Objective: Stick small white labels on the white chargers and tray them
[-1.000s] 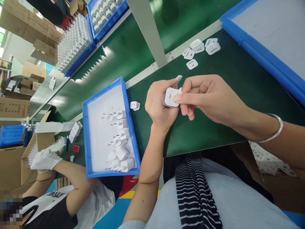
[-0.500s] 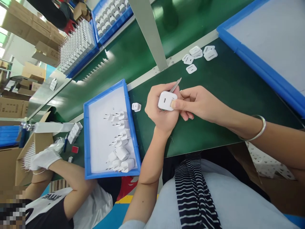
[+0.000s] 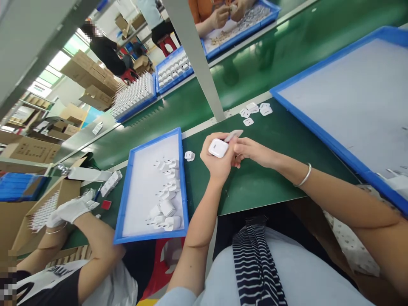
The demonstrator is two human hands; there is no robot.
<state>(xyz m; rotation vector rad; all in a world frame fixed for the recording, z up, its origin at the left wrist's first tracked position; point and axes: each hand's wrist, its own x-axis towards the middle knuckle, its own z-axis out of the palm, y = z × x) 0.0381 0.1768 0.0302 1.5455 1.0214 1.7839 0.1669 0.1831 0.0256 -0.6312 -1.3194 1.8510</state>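
My left hand (image 3: 216,163) is closed around a white charger (image 3: 218,148), whose flat end with a small slot faces up. A thin, pale flat piece (image 3: 234,135) sticks out between my hands, past the charger's far side. My right hand (image 3: 250,151) is closed close beside the left, its thumb and fingertips at the lower end of that piece. Which hand grips the piece, I cannot tell. Beyond my hands lie several white rounded cover plates (image 3: 251,107) on the green table (image 3: 255,182). A small white stack (image 3: 189,156) sits to the left of my left hand.
A blue tray (image 3: 130,170) with several white plug chargers (image 3: 167,207) is at my left. Another blue tray (image 3: 318,72) covers the right. A metal post (image 3: 204,63) rises beyond my hands. A co-worker's gloved hand (image 3: 75,209) works at far left, by a carton.
My view has tilted up, bringing more of the room in. My right thumb has come off the charger's face and moved to the flat piece, which now shows broader.
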